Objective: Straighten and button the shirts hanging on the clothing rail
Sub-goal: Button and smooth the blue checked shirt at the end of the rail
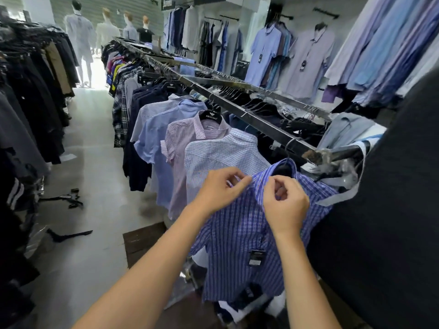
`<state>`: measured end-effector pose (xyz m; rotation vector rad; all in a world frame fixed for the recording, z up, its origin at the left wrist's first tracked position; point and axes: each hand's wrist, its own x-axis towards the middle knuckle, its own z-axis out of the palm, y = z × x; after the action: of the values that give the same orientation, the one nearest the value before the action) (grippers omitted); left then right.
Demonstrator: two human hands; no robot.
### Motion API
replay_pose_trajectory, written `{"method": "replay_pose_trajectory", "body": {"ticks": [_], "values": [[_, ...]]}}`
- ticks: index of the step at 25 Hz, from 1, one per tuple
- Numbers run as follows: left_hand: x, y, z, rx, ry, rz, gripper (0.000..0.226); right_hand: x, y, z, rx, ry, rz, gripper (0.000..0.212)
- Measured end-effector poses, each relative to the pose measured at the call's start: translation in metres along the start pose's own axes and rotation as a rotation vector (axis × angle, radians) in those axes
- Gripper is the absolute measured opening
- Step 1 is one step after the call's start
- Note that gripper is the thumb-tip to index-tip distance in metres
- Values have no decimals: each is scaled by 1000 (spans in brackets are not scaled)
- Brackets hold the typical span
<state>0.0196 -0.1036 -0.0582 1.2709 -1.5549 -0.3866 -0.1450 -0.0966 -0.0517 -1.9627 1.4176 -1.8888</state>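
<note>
A blue striped short-sleeved shirt (240,236) hangs nearest me on the dark clothing rail (237,108). My left hand (221,188) pinches the shirt's left collar edge just below the neck. My right hand (285,205) has its fingers curled on the right collar edge beside it. A black price tag (256,257) dangles on the shirt's front. Behind it hang a white checked shirt (221,153), a pink striped shirt (183,138) and a light blue shirt (154,129).
A second rail of dark clothes (31,98) lines the left of the aisle. Black hangers (69,198) lie on the grey floor. A dark garment (389,210) fills the right edge. Mannequins (80,34) stand far back; shirts (308,60) hang on the wall.
</note>
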Motion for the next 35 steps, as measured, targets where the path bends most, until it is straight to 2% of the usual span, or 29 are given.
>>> {"method": "replay_pose_trajectory", "body": {"ticks": [2,4,6,8,13,18,23,26,28,32,35], "values": [[5,18,24,50,14,16,33,1,13,-7,0,80,66,6],[8,31,42,128,34,8,42,1,26,-12,29,98,233,16],[11,38,53,221,48,-10,44,3,38,-15,70,62,406,23],[13,36,58,279,40,-38,39,8,46,-15,102,4,489,30],[18,25,63,202,43,-94,43,25,61,-10,176,-117,526,25],[24,32,62,206,116,-76,26,32,66,-2,263,-6,527,19],[39,35,69,228,211,-113,20,42,73,-8,459,-57,597,15],[43,35,70,211,179,-65,20,49,76,-7,512,-111,559,11],[45,33,72,232,156,-31,20,52,76,-7,540,-88,587,12],[59,35,74,266,131,-84,30,60,77,-8,610,-87,718,11],[71,41,66,177,12,-197,43,65,76,-7,666,-132,813,13]]}}
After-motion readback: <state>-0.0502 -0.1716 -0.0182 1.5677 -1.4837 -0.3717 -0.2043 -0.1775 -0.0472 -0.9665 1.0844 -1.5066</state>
